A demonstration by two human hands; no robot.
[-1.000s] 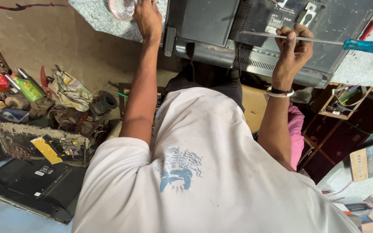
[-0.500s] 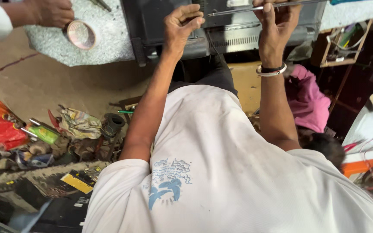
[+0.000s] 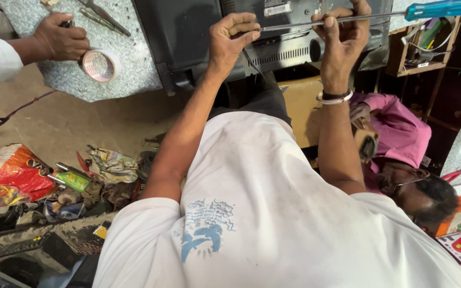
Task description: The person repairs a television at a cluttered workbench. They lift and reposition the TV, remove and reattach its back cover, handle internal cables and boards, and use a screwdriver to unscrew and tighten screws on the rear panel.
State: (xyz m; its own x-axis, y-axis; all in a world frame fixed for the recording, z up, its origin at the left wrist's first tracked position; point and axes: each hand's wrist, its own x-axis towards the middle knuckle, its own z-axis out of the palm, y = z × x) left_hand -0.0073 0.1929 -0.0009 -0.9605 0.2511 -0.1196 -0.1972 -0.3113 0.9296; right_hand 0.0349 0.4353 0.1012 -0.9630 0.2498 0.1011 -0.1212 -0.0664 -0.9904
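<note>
My right hand (image 3: 342, 32), with a bangle at the wrist, is closed around the long metal shaft of a blue-handled screwdriver (image 3: 444, 8). The tool lies level across the back of a black television (image 3: 188, 37). My left hand (image 3: 230, 37) pinches the shaft's tip end against the television's vented rear panel. Both arms reach out from my white T-shirt (image 3: 273, 213).
The television rests on a speckled grey table (image 3: 49, 74). There another person's hand (image 3: 60, 40) holds a small object beside a tape roll (image 3: 100, 65) and pliers (image 3: 105, 18). A person in a pink shirt (image 3: 401, 133) sits low at the right. Cluttered tools and packets (image 3: 54, 186) lie at the left.
My left hand left the table near the tape roll and came to the screwdriver's tip at the television's back. The view shifted, so another person's hand now shows.
</note>
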